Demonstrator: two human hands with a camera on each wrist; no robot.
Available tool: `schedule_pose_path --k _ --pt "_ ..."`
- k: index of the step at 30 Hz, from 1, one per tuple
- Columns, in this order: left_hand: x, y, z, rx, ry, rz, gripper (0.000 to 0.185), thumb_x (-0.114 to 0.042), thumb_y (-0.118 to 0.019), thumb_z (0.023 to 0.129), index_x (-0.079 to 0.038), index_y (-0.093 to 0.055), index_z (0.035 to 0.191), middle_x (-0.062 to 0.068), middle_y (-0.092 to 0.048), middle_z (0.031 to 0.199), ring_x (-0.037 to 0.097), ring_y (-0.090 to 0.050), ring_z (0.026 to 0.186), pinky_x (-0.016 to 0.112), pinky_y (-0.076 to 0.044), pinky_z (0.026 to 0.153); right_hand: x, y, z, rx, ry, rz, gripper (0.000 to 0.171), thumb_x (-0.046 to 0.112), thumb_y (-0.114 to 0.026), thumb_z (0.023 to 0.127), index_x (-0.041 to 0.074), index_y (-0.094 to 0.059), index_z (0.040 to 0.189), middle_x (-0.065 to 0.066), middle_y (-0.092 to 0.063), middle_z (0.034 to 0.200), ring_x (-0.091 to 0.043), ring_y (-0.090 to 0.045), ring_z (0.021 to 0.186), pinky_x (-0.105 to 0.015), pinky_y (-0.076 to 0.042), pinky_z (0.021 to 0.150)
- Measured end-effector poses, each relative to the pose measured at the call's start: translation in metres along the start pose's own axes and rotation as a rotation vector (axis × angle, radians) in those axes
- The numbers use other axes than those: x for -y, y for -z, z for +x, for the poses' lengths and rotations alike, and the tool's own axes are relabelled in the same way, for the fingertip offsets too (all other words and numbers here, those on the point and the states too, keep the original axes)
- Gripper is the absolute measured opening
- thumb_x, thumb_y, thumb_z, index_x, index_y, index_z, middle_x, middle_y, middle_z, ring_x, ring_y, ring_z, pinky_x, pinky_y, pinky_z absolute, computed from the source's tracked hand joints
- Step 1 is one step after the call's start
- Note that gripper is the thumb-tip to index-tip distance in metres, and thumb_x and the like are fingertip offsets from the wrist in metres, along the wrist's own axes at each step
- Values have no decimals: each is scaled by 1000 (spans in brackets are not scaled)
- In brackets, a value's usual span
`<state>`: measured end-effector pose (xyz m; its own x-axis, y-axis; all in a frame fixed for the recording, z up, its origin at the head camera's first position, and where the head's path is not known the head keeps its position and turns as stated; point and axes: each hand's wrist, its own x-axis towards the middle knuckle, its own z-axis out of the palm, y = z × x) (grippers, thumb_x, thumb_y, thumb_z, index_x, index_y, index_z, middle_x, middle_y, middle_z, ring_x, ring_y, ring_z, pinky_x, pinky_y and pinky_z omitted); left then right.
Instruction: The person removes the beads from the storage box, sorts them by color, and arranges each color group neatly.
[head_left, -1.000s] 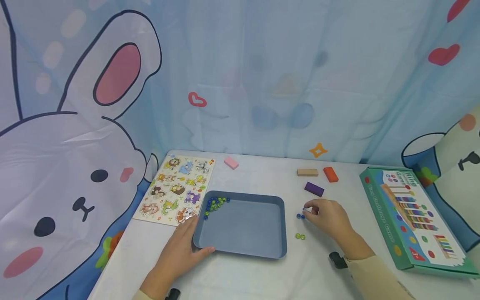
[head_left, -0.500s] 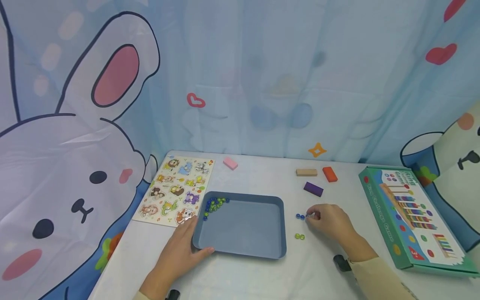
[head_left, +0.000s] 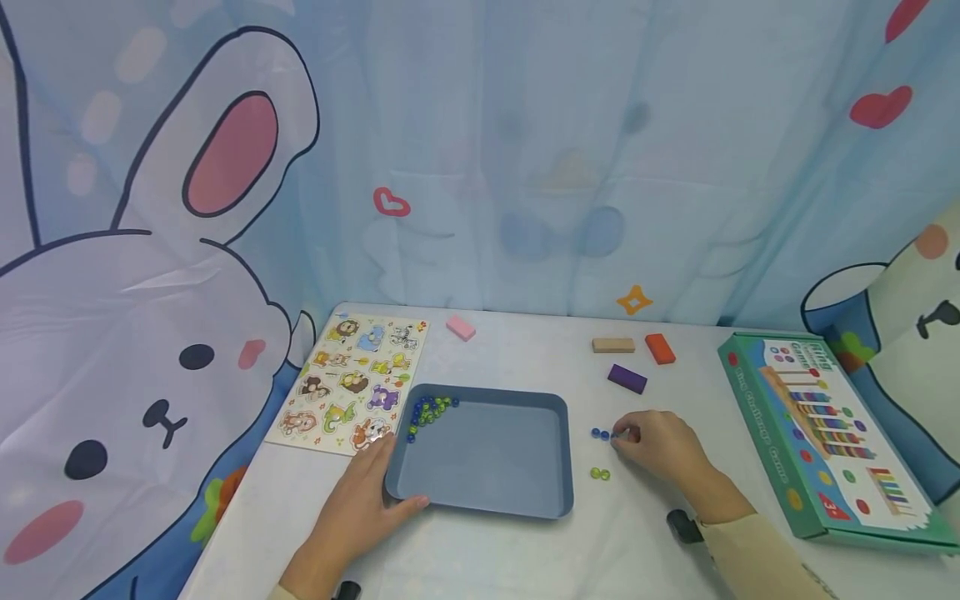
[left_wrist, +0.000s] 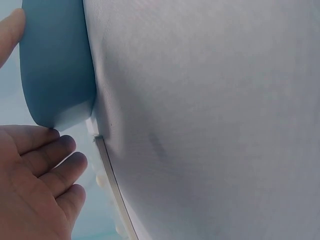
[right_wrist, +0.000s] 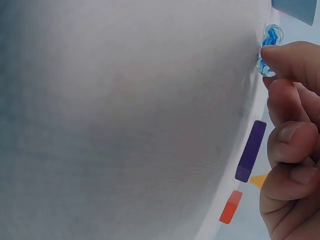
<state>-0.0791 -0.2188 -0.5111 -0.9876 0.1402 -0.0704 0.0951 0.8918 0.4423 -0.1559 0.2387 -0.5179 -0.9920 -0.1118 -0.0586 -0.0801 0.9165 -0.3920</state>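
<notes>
Just right of the tray (head_left: 558, 454), your right hand (head_left: 656, 448) has its fingertips (right_wrist: 280, 57) pinching at the blue marbles (head_left: 600, 433) lying on the table (head_left: 525, 550). Your left hand (head_left: 360, 508) rests flat and relaxed against the tray's near left corner. A cluster of marbles (head_left: 431, 410) already sits in the far left corner; the blue pair and two green marbles (head_left: 599, 473) remain outside.
</notes>
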Motion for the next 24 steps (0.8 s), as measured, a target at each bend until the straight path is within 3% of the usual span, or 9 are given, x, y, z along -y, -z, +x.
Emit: schedule_pose_path --k 10,17,24 --pt "1 0 1 -3 2 8 114 -72 -77 81 -9 -31 165 12 -35 170 37 -34 157 58 -33 128 0 20 -1 -30 -16 81 26 27 -82 89 12 -81 111 2 -59 72 -15 -51 67 -24 -41 54" --pt "1 0 0 -8 -1 0 113 -71 -77 81 -10 -32 165 12 -36 170 37 -34 157 58 -33 128 15 36 9 -122 96 72 24 26 -82 90 10 -81 108 4 -57 68 -14 -46 58 -23 -35 48" --pt "1 -1 0 -16 -14 -11 114 -71 -77 81 -9 -32 165 12 -36 170 36 -35 157 57 -34 128 57 34 26 -201 216 43 23 26 -82 90 12 -82 108 6 -60 68 -11 -46 60 -22 -38 50"
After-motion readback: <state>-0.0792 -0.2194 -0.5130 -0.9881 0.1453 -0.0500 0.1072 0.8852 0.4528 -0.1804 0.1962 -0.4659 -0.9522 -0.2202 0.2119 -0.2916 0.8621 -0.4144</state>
